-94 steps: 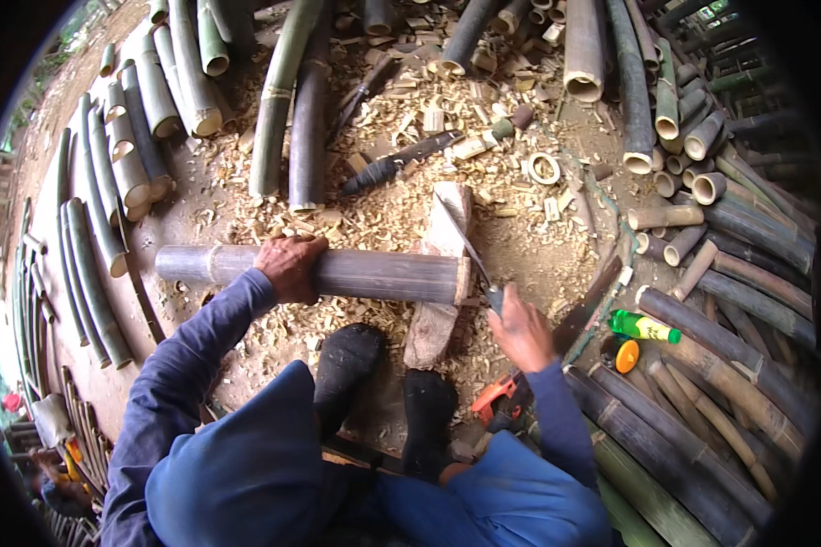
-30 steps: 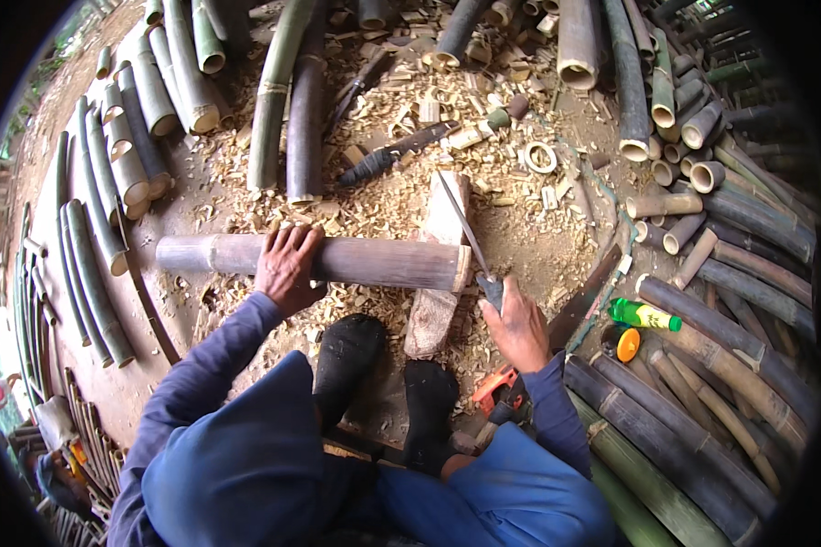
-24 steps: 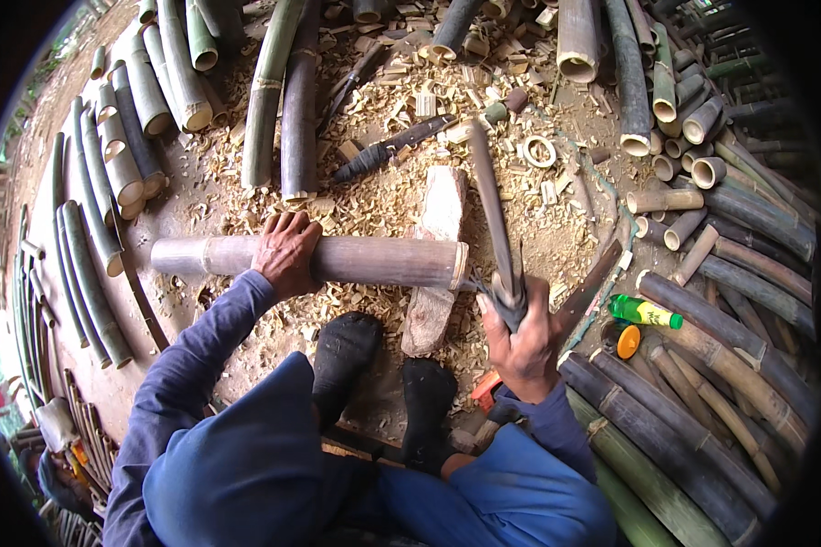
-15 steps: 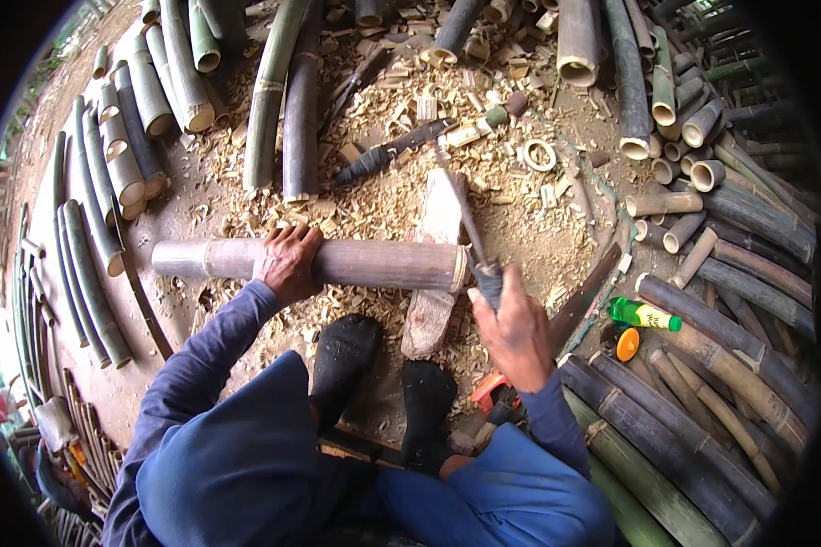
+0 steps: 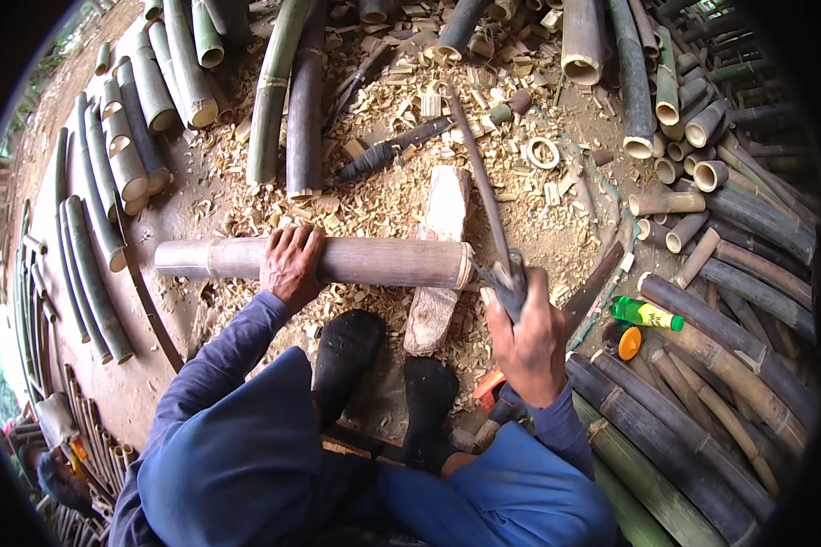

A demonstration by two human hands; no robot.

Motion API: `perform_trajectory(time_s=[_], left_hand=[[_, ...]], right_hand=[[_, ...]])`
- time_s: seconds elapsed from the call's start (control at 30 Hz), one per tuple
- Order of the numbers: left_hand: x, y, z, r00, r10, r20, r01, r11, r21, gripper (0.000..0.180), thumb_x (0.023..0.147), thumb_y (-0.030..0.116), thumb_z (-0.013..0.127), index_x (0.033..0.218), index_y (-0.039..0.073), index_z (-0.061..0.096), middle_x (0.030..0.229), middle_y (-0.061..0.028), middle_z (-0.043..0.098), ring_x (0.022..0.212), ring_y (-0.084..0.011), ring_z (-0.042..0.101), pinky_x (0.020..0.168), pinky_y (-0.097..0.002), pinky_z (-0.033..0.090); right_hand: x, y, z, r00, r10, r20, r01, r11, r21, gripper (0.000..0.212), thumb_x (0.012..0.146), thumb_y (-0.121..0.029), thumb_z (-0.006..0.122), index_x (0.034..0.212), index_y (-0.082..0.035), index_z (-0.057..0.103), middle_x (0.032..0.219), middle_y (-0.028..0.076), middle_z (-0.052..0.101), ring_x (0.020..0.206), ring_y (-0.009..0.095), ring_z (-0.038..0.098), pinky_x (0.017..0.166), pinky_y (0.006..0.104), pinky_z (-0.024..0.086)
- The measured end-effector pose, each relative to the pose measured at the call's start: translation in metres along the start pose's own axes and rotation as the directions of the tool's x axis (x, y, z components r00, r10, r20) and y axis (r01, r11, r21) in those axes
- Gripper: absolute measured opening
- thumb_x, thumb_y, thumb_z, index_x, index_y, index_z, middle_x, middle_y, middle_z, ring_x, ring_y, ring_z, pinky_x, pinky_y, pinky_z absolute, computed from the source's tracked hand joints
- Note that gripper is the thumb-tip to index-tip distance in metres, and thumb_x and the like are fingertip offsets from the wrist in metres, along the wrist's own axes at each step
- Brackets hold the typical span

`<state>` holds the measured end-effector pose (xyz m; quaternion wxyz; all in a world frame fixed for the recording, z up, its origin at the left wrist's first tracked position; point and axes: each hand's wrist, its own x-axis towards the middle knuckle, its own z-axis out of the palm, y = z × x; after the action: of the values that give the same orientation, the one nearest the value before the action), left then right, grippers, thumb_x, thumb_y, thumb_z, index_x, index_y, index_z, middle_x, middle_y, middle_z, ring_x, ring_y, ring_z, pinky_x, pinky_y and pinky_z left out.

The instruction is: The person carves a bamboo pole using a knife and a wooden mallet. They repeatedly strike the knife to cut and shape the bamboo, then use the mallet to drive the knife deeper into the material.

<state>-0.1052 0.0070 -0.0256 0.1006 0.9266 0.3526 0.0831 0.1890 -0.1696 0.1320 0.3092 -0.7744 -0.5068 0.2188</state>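
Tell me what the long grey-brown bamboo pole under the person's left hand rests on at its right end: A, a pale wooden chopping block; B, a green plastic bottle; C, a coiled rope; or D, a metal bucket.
A: the long grey-brown bamboo pole, pressed by the left hand, lies across the pale wooden chopping block.

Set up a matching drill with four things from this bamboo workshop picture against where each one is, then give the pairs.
Things:
1. long brown bamboo pole
2. long-bladed chopping knife
3. green plastic bottle with yellow label
4. pale wooden chopping block

Places:
A. gripped in the right hand
B. lying among dark poles at the right
C. under the pole's right end
D. pressed down by the left hand

Pairs: 1-D, 2-A, 3-B, 4-C
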Motion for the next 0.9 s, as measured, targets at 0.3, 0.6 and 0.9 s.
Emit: perform_trajectory(time_s=[0.3, 0.6, 0.9], left_hand=[[-0.008, -0.002, 0.006, 0.999, -0.007, -0.032, 0.009, 0.999, 0.05, 0.08, 0.061, 0.028, 0.088, 0.13, 0.004, 0.055, 0.126, -0.0169, 0.06, 0.119, -0.0359, 0.057, 0.105, -0.0505, 0.042], [0.008, -0.078, -0.055, 0.846, -0.099, 0.524, 0.059, 0.994, 0.092, 0.091, 0.053, 0.026, 0.09, 0.134, 0.012, 0.052, 0.119, -0.0147, 0.061, 0.119, -0.0364, 0.058, 0.108, -0.0486, 0.041], [-0.022, -0.09, -0.051, 0.926, -0.037, 0.375, 0.074, 0.994, -0.085, 0.069, 0.048, 0.028, 0.089, 0.109, 0.007, 0.063, 0.103, -0.0131, 0.065, 0.101, -0.0341, 0.062, 0.091, -0.0462, 0.05]], right_hand=[[-0.011, 0.087, 0.038, 0.952, 0.264, 0.153, -0.212, 0.933, -0.29, 0.029, 0.098, -0.024, 0.062, 0.109, -0.001, 0.05, 0.076, 0.026, 0.067, 0.073, 0.048, 0.068, 0.066, 0.0561, 0.053], [-0.001, 0.166, 0.024, 0.847, 0.426, -0.319, -0.451, 0.892, -0.008, 0.043, 0.096, -0.017, 0.066, 0.131, 0.0, 0.048, 0.109, 0.015, 0.059, 0.091, 0.024, 0.063, 0.081, 0.0421, 0.056], [-0.011, 0.171, 0.015, 0.817, 0.202, -0.541, -0.462, 0.791, -0.402, 0.068, 0.093, -0.02, 0.067, 0.151, -0.001, 0.035, 0.13, 0.028, 0.052, 0.127, 0.044, 0.047, 0.108, 0.0545, 0.038]])
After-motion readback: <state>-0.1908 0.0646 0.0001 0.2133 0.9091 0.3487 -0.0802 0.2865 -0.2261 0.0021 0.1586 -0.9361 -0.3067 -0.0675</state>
